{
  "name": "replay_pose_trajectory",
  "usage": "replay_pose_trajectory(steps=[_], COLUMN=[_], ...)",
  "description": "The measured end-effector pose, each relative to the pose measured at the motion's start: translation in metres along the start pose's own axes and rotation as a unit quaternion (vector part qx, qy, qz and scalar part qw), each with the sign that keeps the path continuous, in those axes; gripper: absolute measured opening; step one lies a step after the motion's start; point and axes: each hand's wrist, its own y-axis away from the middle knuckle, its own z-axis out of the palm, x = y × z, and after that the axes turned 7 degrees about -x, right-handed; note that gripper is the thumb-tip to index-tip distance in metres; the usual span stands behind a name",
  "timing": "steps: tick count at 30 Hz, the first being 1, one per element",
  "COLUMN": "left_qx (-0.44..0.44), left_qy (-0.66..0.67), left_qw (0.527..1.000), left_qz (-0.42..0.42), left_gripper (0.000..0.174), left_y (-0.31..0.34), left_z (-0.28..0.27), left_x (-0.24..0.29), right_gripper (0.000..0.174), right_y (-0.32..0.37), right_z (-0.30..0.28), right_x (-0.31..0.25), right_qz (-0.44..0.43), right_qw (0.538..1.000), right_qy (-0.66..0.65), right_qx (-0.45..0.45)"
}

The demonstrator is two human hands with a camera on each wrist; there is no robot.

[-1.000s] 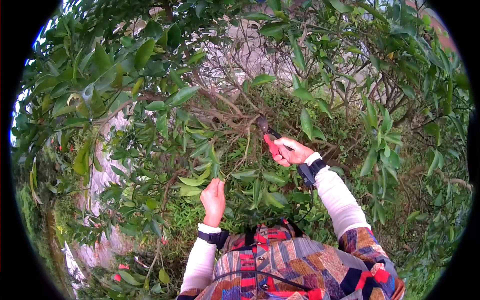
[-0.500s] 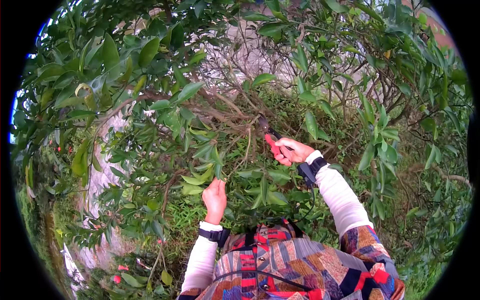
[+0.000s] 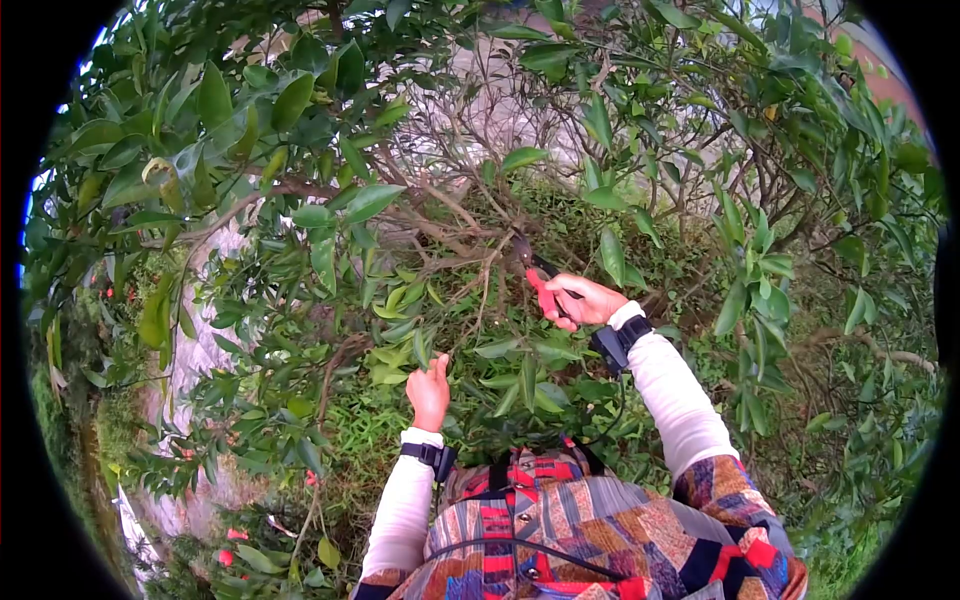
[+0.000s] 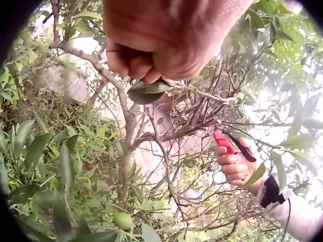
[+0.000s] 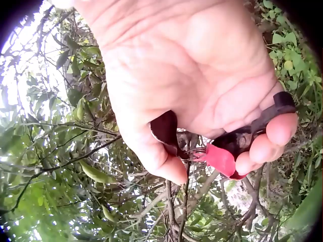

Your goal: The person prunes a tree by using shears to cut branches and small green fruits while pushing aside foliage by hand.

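Note:
My right hand [image 3: 588,300] grips pruning shears with red and black handles [image 3: 541,293]; their dark blades lie among the thin branches [image 3: 487,250] near the middle of the head view. In the right wrist view the fingers curl round the black handle [image 5: 260,126] and the thumb lies by the other side. Lower left of the shears, my left hand [image 3: 429,395] pinches a leafy twig; in the left wrist view a green leaf [image 4: 149,92] and thin stem show under its curled fingers. Whether the blades touch a branch cannot be told.
Leafy branches [image 3: 290,100] hang at the upper left, and more foliage [image 3: 765,290] stands at the right. A thicker branch [image 4: 126,111] rises in the left wrist view, with a round green fruit [image 4: 122,220] low down. Red spots lie at the lower left of the head view.
The leaves by my left hand have shifted, and that hand sits slightly lower relative to the shears. My right hand and the shears have hardly moved.

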Motion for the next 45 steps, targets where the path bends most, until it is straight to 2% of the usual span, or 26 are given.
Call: replay_pose_trajectory(steps=[3,7,9,12,14,16,18,20,21,22,24,25,26,28,30,31,32,34,36,37,39,40,41,42,43,45], left_qx=[0.025,0.014,-0.002,0.01,0.001,-0.009,0.0,0.006,0.012,0.011,0.055,0.052,0.041,0.028,0.011,-0.001,-0.006,0.045,0.039,0.032,0.008,0.011,0.03,0.05,0.033,0.037], left_qy=[0.059,0.012,0.044,0.05,0.048,0.045,0.043,0.049,0.052,0.052,0.062,0.062,0.082,0.11,0.11,0.104,0.106,0.11,0.088,0.114,0.139,0.138,0.153,0.168,0.156,0.157], left_qw=[0.998,1.0,0.999,0.998,0.999,0.999,0.999,0.999,0.999,0.999,0.995,0.995,0.995,0.994,0.994,0.994,0.994,0.992,0.994,0.992,0.99,0.99,0.988,0.984,0.987,0.986], left_qz=[0.006,-0.018,-0.032,-0.021,-0.023,-0.027,-0.011,-0.005,0.003,0.002,0.061,0.06,0.031,0.0,0.01,0.026,0.033,0.047,0.051,0.041,0.026,0.026,0.022,0.017,0.036,0.04], left_gripper=[0.024,0.028,0.018,0.018,0.016,0.019,0.034,0.04,0.047,0.047,0.04,0.04,0.034,0.028,0.02,0.013,0.013,0.013,0.014,0.014,0.017,0.017,0.016,0.03,0.021,0.021], left_y=[-0.002,-0.005,-0.008,-0.013,-0.014,-0.015,-0.015,-0.014,-0.014,-0.014,-0.013,-0.014,-0.018,-0.021,-0.023,-0.023,-0.02,-0.017,-0.016,-0.015,-0.018,-0.019,-0.017,-0.016,-0.013,-0.013], left_z=[-0.005,-0.016,-0.024,-0.025,-0.023,-0.024,-0.025,-0.022,-0.021,-0.02,-0.017,-0.023,-0.033,-0.033,-0.028,-0.013,-0.007,0.002,-0.011,-0.017,-0.031,-0.033,-0.034,-0.035,-0.031,-0.027], left_x=[0.007,0.003,0.006,0.004,-0.002,-0.004,-0.002,-0.002,-0.002,-0.004,-0.007,-0.001,0.01,0.021,0.02,0.007,0.004,0.001,0.012,0.018,0.023,0.027,0.031,0.034,0.026,0.025], right_gripper=[0.04,0.04,0.04,0.039,0.04,0.041,0.041,0.04,0.039,0.039,0.038,0.039,0.04,0.042,0.044,0.044,0.045,0.052,0.059,0.059,0.066,0.073,0.075,0.077,0.077,0.079], right_y=[0.001,0.014,0.015,0.013,0.012,0.013,0.015,0.018,0.017,0.017,0.018,0.013,0.046,0.06,0.062,0.062,0.064,0.054,0.037,0.026,0.008,0.002,-0.008,-0.019,-0.029,-0.046], right_z=[-0.001,0.007,0.007,0.017,0.022,0.018,0.017,0.028,0.023,0.022,0.021,0.024,0.041,0.044,0.023,0.022,0.027,0.02,0.026,0.028,0.025,0.016,0.015,0.015,0.01,-0.003], right_x=[0.002,-0.009,-0.01,-0.005,-0.008,-0.011,-0.008,-0.008,-0.002,-0.002,-0.001,0.015,-0.004,0.0,0.022,0.028,0.029,0.034,0.018,0.017,0.015,0.028,0.026,0.025,0.03,0.039], right_qz=[0.006,0.02,0.017,0.009,0.006,0.014,0.022,0.012,0.009,0.011,0.045,-0.047,-0.024,0.0,0.007,-0.005,-0.015,-0.048,0.039,0.036,0.083,0.053,0.068,0.083,0.081,0.07], right_qw=[1.0,1.0,1.0,0.997,0.998,0.999,0.999,0.994,0.993,0.993,0.995,0.983,0.992,0.997,0.995,0.984,0.966,0.946,0.903,0.905,0.871,0.873,0.858,0.842,0.843,0.827], right_qy=[-0.013,-0.001,-0.015,-0.07,-0.056,-0.034,-0.011,-0.092,-0.113,-0.113,0.038,0.025,0.076,-0.004,0.023,0.061,0.099,0.163,0.257,0.253,0.302,0.3,0.309,0.317,0.318,0.296], right_qx=[-0.004,0.016,0.006,0.024,0.016,0.025,0.036,0.051,0.015,0.016,0.086,0.176,0.103,0.075,0.093,0.166,0.239,0.277,0.342,0.339,0.38,0.381,0.406,0.429,0.427,0.473])
